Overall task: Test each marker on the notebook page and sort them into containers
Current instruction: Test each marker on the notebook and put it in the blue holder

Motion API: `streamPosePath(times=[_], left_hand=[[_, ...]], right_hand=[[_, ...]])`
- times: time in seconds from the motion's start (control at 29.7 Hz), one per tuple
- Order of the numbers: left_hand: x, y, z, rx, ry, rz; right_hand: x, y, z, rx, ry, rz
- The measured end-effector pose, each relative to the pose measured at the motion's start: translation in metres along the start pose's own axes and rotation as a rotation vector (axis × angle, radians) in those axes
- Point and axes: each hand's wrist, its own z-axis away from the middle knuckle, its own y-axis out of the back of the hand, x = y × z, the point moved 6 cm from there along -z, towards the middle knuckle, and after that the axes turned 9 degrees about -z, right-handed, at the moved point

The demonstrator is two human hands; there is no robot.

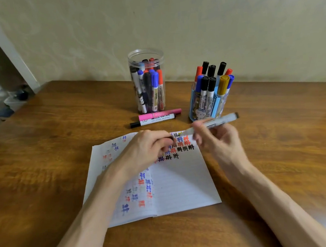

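At the upper left of the frame we see a white shelf unit (2,37), and below it the wooden table (42,153) runs across the whole picture. In the lower centre an open notebook (183,184) lies flat on the table, with rows of red, blue and black test marks on both pages. The left hand (146,148) rests over the notebook's fold, its fingers curled and pinching a small dark thing (171,139) too blurred for us to name. Above it, at centre, a clear jar (145,52) stands full of markers, with a pink marker (159,114) and a white marker (154,120) lying side by side just in front of it. The right hand (216,138) grips a grey marker (213,123), whose tip points left over the top of the right page. Behind it a blue holder (198,108) stands with capped markers upright in it.
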Motion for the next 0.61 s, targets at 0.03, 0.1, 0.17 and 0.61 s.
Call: streamPosePath(times=[0.03,0.1,0.17,0.61], left_hand=[[-0.009,0.007,0.002,0.009,0.037,0.011],[-0.021,0.015,0.006,0.047,0.081,0.011],[-0.019,0.014,0.005,0.068,0.074,-0.011],[-0.014,0.009,0.006,0.188,-0.011,-0.247]], right_hand=[[-0.002,0.013,-0.001,0.058,0.007,-0.011],[-0.001,0.028,-0.003,0.133,-0.012,0.051],[0.008,0.020,-0.002,0.110,-0.095,0.126],[0.021,-0.006,0.002,0.025,-0.120,0.273]])
